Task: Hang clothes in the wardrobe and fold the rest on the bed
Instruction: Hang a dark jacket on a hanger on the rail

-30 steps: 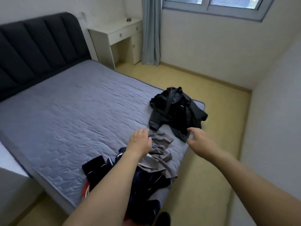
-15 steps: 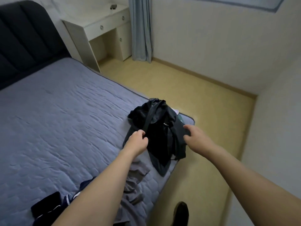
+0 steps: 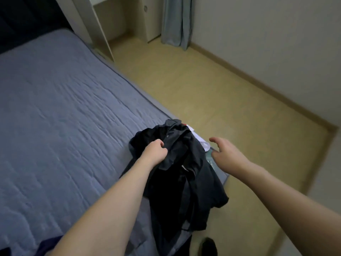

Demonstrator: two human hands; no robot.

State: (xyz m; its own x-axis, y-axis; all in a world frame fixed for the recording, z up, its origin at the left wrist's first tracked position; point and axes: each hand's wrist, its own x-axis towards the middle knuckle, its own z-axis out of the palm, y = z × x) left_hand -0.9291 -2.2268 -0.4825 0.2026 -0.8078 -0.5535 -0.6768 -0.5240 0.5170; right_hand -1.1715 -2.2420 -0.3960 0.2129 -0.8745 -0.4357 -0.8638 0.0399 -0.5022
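Bedroom, seen from above the foot of the bed. Listed left to right.

Headboard [image 3: 22,21]: dark, padded, far upper left corner.

Bed [image 3: 64,111]: grey-blue quilted cover, wrinkled, fills the left half of the view. A scrap of navy cloth [image 3: 49,243] shows at the bottom edge, under the left forearm.

Desk [image 3: 103,24]: pale, just beyond the head end of the bed; only legs and lower cabinet show.

Left hand [image 3: 156,151]: fingers curled tight round a bunch of the jacket, near the collar and a small button.

Jacket [image 3: 186,182]: black, crumpled, at the near right corner of the bed; lower part hangs over the edge toward the floor. Judged soft, limp and fairly light, with no stiffness of its own; it will sag and trail from any single hold. Best taken at collar or both shoulders, so that it hangs straight for a hanger. The fabric looks smooth, so a full pinch seems wiser than fingertips.

White cloth [image 3: 203,143]: small patch peeping out beside the jacket, with a red speck above it; kind cannot be told.

Curtain [image 3: 177,21]: grey-blue, hangs to the floor at the far wall.

Right hand [image 3: 227,154]: spread wide, thumb out, holding nothing, just right of the jacket, over the bed corner.

Shoe [image 3: 208,246]: dark, on the floor at the bottom edge.

Floor [image 3: 221,89]: yellowish, with skirting along pale walls.

Wardrobe: not in view.
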